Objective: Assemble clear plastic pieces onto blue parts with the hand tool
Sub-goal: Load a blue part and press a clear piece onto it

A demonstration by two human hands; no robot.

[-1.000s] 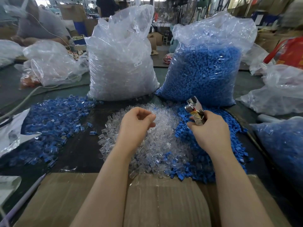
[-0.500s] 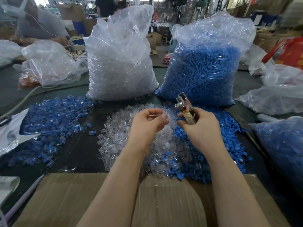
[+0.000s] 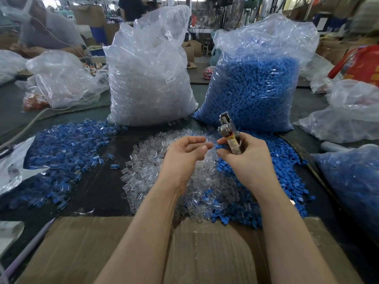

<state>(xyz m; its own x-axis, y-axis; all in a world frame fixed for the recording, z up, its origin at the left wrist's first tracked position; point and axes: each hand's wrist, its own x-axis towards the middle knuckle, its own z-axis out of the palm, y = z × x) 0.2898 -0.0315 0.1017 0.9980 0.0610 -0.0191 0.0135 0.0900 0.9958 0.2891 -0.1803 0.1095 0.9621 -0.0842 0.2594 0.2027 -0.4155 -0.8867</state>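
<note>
Clear plastic pieces [image 3: 164, 177] lie in a loose, glassy heap on the dark desk [image 3: 98, 185], right under both hands, with a spread of small blue parts [image 3: 272, 181] touching the heap on its right side. The right hand [image 3: 244, 158] has its fingers curled round the hand tool [image 3: 228, 132], gripping the wrapped, pale handle so that the metal head points up and away. Its thumb and forefinger tips [image 3: 220, 142] meet near a small blue bit; whether they pinch it I cannot tell. The left hand [image 3: 182, 158] is held palm inward just beside the right, fingers loosely curled, thumb and forefinger close together; if a clear piece sits between them it is too transparent to make out.

Behind the heaps two tall, crinkled plastic sacks stand upright and open at the top: the left sack [image 3: 149, 78] is full of clear pieces and bears a small white label, the right sack [image 3: 258, 83] is packed with blue parts. To the left, a wide scatter of blue-and-clear joined pieces [image 3: 61, 148] covers the desk. A flat sheet of brown cardboard [image 3: 205, 253], ribbed and taped down the middle, lies at the near edge under the forearms. Another bag of blue parts [image 3: 352, 181] sits at the right.
</note>
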